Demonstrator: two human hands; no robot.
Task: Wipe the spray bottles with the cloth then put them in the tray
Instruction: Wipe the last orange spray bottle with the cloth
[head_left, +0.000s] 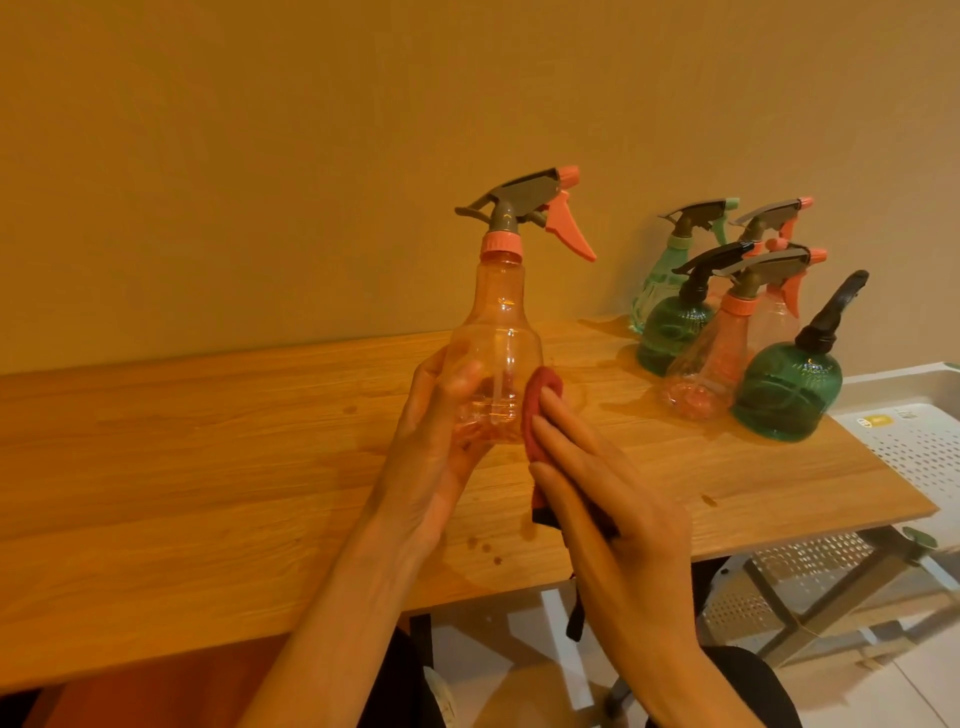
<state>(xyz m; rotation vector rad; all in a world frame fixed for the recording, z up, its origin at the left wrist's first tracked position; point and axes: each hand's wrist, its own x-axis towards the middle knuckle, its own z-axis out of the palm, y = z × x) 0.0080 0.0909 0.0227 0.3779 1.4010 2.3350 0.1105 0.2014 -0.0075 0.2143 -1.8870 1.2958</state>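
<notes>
- Clear orange spray bottle (496, 348) with a coral collar and trigger is upright, lifted above the table.
- Dark red cloth (540, 415) is pressed flat to its lower right side, a dark end dangling below.
- Five more bottles cluster at the far right: pale green (655, 291), two dark green (675, 332) (787, 389), two orange (704, 374) (776, 319).
- White perforated tray (914, 441) sits just right of them.
</notes>
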